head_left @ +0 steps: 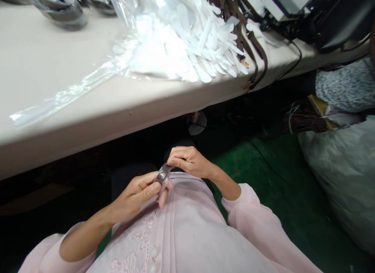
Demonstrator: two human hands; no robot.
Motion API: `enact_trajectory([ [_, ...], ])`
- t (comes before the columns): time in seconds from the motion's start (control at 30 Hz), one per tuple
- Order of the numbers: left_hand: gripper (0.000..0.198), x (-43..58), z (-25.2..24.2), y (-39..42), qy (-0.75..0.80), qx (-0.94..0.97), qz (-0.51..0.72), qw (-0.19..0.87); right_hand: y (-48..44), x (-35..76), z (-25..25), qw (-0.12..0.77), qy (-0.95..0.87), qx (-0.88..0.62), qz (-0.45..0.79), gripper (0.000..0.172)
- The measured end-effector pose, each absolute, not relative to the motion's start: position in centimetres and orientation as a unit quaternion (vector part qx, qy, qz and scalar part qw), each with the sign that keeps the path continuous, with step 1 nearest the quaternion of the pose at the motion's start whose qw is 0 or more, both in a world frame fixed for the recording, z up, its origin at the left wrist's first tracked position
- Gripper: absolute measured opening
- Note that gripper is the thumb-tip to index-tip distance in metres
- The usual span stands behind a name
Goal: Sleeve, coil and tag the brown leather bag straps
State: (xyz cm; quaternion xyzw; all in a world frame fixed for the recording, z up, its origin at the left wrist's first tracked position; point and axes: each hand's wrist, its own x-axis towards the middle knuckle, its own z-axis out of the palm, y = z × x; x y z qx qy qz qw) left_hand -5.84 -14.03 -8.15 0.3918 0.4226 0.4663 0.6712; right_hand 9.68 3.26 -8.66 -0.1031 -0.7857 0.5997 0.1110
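My left hand (143, 189) is closed on a small, shiny clear plastic wrapper (163, 174) with something dark inside, held low in front of my body. What the dark content is, I cannot make out. At the wrapper's upper end, the fingers of my right hand (187, 160) are pinched together on it. Both hands are close together at my waist, below the front edge of the table (96, 112).
A heap of white strip-like pieces (205, 50) and clear plastic bags lies on the table, with a long plastic sleeve (58, 101) to its left. Brown straps (258, 50) hang over the edge. Plastic-wrapped dark rolls (63, 13) sit at back left; a large pale sack (345, 167) stands right.
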Motion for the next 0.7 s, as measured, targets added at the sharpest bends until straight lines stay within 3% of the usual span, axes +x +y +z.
enact_trajectory([
  [0.23, 0.027, -6.4, -3.5, -11.5, 0.361, 0.291, 0.699, 0.544, 1.3, 6.6, -7.0, 0.296, -0.731, -0.212, 0.577, 0.029],
  [0.43, 0.027, -8.2, -1.0, -10.7, 0.409, 0.203, 0.778, 0.432, -1.0, 5.9, -6.8, 0.224, -0.566, -0.207, 0.766, 0.044],
  [0.53, 0.025, -8.3, -0.6, -9.6, 0.427, 0.175, 0.793, 0.397, -1.1, 5.8, -7.1, 0.294, -0.67, -0.187, 0.656, 0.044],
  [0.7, 0.022, -7.7, -0.6, -8.1, 0.455, 0.175, 0.791, 0.368, -0.4, 5.8, -7.9, 0.401, -0.796, -0.25, 0.379, 0.027],
])
